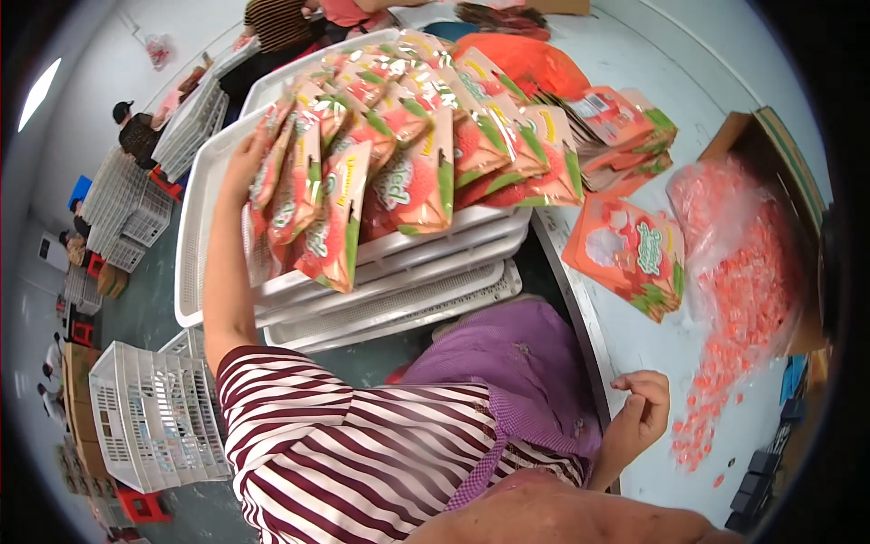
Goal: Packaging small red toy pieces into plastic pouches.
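My left arm reaches across to the left side of a heap of pink and red pouches with green corners, piled in a white plastic tray. My left hand is closed on a pouch at the heap's left edge, its fingertips partly hidden by it. Over the light worktable, near its front edge, my right hand has its fingers curled in, with nothing visible in them. Close to it, small red wrapped pieces spill from a clear plastic bag.
More flat pouches lie on the table, with a stack behind them. An open cardboard box stands at the right. Further white trays sit below the heap. White crates and a red stool stand at lower left; people work farther back.
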### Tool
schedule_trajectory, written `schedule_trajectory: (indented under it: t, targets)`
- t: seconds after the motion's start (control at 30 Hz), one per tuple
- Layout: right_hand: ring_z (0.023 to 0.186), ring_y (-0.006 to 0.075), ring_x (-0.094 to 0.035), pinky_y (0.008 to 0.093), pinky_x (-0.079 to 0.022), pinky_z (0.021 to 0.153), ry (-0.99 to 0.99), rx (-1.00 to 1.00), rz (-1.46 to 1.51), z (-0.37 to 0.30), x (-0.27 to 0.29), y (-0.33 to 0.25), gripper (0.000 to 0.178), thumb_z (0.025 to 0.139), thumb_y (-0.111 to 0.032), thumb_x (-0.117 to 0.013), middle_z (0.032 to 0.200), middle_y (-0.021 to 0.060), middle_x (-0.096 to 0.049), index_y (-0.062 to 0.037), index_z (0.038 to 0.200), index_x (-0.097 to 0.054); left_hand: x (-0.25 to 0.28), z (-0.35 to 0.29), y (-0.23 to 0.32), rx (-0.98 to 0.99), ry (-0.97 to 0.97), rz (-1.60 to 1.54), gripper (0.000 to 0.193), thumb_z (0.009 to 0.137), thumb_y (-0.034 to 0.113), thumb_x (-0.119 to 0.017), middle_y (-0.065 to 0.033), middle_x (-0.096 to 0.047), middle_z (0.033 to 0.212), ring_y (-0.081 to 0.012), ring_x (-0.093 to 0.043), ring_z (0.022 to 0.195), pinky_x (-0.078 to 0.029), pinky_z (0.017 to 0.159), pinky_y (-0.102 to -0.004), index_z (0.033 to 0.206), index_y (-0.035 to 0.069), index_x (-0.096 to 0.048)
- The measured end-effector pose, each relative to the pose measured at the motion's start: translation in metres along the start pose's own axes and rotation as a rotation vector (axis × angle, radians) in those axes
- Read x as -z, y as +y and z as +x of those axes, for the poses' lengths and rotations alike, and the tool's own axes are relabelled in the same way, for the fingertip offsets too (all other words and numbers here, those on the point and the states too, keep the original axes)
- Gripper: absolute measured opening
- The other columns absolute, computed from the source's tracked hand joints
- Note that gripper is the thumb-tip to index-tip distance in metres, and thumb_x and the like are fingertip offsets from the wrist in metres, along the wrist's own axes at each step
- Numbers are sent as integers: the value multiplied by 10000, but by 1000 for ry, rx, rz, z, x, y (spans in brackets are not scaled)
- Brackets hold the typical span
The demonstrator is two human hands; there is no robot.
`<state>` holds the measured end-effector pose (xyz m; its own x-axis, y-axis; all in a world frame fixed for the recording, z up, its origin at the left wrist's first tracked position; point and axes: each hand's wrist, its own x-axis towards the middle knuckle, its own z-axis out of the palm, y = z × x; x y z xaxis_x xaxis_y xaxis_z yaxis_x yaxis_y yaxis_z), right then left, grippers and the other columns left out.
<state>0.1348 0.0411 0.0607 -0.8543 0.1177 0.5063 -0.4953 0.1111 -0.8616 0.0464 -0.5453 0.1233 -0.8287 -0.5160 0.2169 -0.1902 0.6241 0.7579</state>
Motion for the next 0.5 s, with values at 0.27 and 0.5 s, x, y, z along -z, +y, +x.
schedule_trajectory:
  t: [0.27, 0.5]
  targets:
    - [740, 169, -519, 270, -448, 675, -19, -112, -82, 4, -2, 5, 50, 832, 50, -486, 812, 109, -512, 17, 836, -524, -1, -24, 36, -217, 361, 336, 437, 956, 324, -429, -207, -542, 1204, -270, -500, 1140, -359, 975, -343, 1180, -40, -522]
    - [779, 173, -553, 266, -448, 697, -45, -72, -290, 9, -11, 38, 121, 764, 80, -569, 865, 91, -564, 2, 857, -576, -141, -191, 160, -864, -750, -852, 461, 838, 352, -629, -226, -604, 1106, -362, -583, 1050, -456, 886, -440, 1142, 13, -561]
